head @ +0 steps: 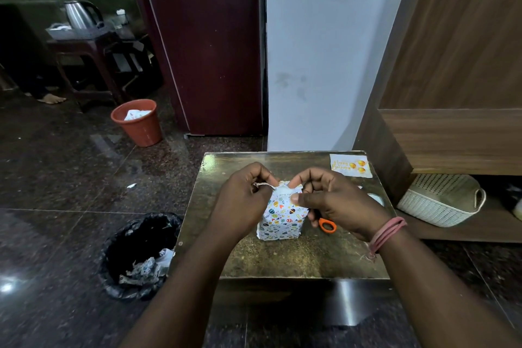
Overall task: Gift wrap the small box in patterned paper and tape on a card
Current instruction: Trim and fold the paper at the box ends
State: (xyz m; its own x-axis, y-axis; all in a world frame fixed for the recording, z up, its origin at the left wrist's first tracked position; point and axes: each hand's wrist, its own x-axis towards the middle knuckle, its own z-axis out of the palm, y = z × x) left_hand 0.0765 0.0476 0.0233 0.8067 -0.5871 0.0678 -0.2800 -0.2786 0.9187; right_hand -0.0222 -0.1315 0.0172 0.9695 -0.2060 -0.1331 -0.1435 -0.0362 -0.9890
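Note:
A small box [281, 219] stands upright in the middle of a small brown table [282, 257], covered in white paper with coloured egg patterns. Its top end is open, with printed lettering on the box showing. My left hand [244, 200] pinches a crumpled flap of the paper at the box's top left. My right hand [336, 200] pinches the paper at the top right, thumb pressed on the front face. A birthday card [351, 165] with gold balloons lies flat at the table's far right corner.
Orange-handled scissors [327, 225] lie under my right hand; a tape roll [377, 198] peeks out behind it. A black-lined bin [141, 254] with paper scraps stands left of the table, an orange bin [138, 121] farther back, a white basket [443, 200] on the right.

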